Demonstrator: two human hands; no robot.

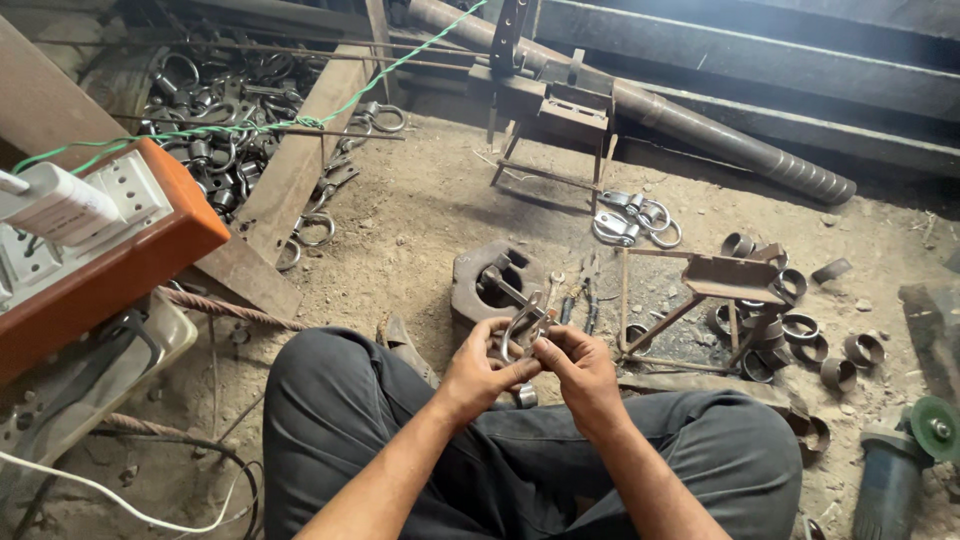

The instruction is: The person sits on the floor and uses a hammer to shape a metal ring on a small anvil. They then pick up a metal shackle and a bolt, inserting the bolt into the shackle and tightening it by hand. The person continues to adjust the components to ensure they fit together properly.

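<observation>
Head view: left hand [478, 368] and right hand [578, 368], fingers closed around one bent grey metal shackle [524, 328]; two rusty steel stands [722, 290] on dirt floor [400, 230].

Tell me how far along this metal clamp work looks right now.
Done, apparently: a big heap of finished clamps at upper left and a few by the small stand. In hand: the left hand and right hand together hold one clamp. Left: loose metal rings lie on the floor at right, seemingly unused.
</observation>
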